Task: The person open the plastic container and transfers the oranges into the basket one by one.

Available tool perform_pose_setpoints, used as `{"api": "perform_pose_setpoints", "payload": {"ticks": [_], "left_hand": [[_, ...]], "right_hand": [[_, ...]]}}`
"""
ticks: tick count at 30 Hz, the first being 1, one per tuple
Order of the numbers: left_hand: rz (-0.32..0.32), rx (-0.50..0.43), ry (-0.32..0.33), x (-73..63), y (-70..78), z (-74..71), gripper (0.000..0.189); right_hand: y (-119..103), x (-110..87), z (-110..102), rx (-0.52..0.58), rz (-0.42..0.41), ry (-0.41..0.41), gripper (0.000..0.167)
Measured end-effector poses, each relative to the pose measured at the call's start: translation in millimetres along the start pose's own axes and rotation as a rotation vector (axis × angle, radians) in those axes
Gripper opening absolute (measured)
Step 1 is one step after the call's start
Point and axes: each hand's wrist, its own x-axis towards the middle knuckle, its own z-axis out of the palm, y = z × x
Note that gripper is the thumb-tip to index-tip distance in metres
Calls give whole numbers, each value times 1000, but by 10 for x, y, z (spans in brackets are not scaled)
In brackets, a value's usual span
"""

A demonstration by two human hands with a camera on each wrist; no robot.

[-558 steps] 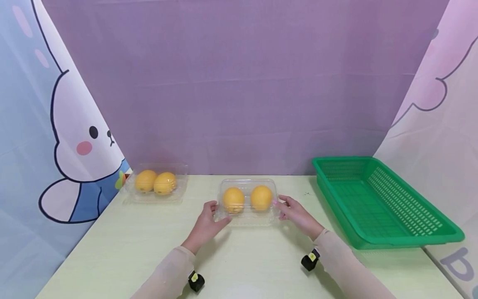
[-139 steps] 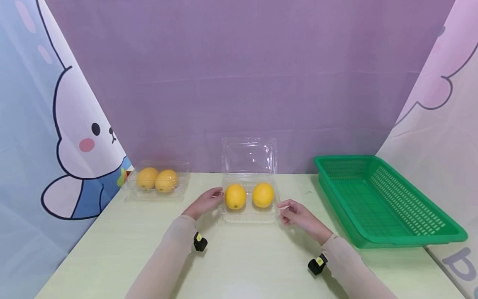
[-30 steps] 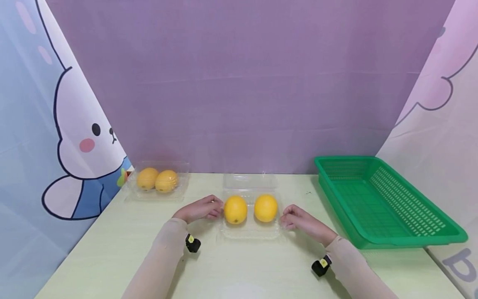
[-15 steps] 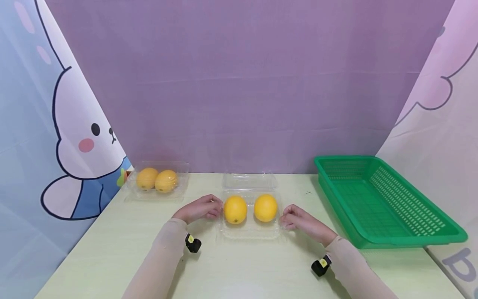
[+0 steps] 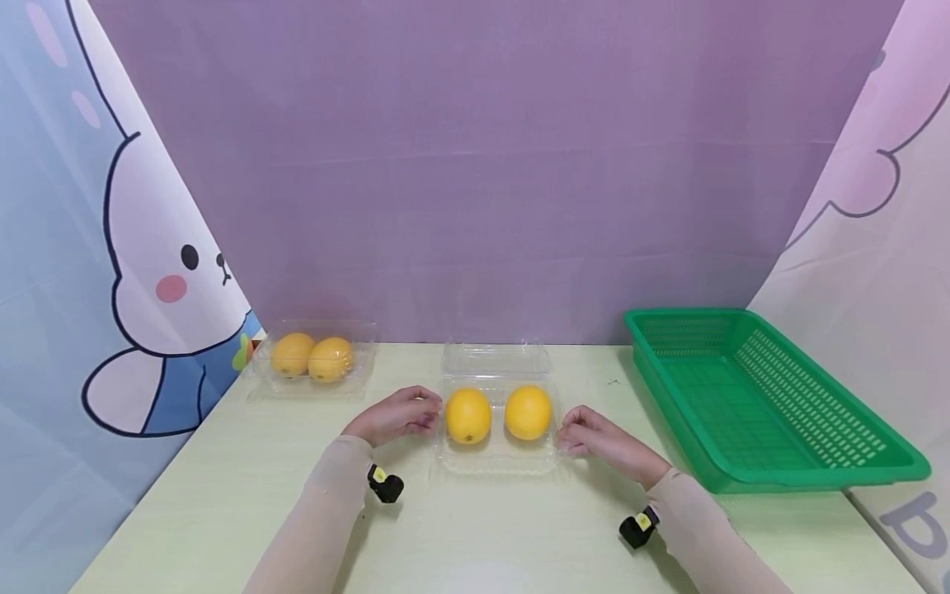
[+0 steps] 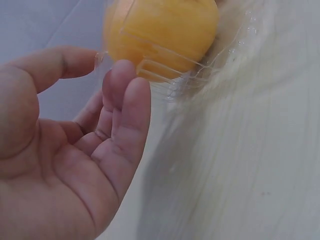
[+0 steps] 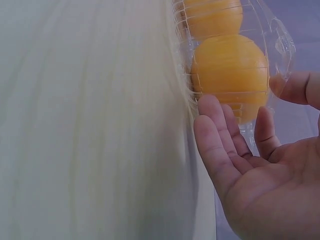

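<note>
In the head view, a clear plastic clamshell box (image 5: pixel 497 464) sits mid-table with its lid (image 5: pixel 496 360) folded back behind it. Two oranges lie in its base, a left orange (image 5: pixel 468 416) and a right orange (image 5: pixel 528 412). At the box's left side my left hand (image 5: pixel 401 412) holds the rim; the left wrist view has the thumb at the rim and fingertips (image 6: pixel 135 95) against the wall. My right hand (image 5: pixel 604 439) holds the opposite side, thumb on the rim and fingertips (image 7: pixel 207 127) along the wall in the right wrist view.
A second clear box (image 5: pixel 362 375), lid down over two oranges, stands at the back left. On the right is a green plastic basket (image 5: pixel 712 462) with perforated sides. A purple cloth (image 5: pixel 490 165) hangs behind the table.
At first the middle box was covered; later its lid stood upright. Since then the lid has tipped back and the box has come nearer me. In the last second almost nothing moved.
</note>
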Motion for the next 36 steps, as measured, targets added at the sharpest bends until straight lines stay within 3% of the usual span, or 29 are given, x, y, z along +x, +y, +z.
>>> {"api": "perform_pose_setpoints", "payload": {"ticks": [18, 26, 36], "left_hand": [[-3, -81, 10, 24, -26, 3, 22], [1, -80, 12, 20, -15, 15, 21], [1, -86, 3, 5, 0, 15, 22]], "right_hand": [[53, 33, -25, -25, 8, 36, 29], [25, 59, -30, -1, -45, 155, 40], [-47, 123, -29, -23, -55, 298, 38]]}}
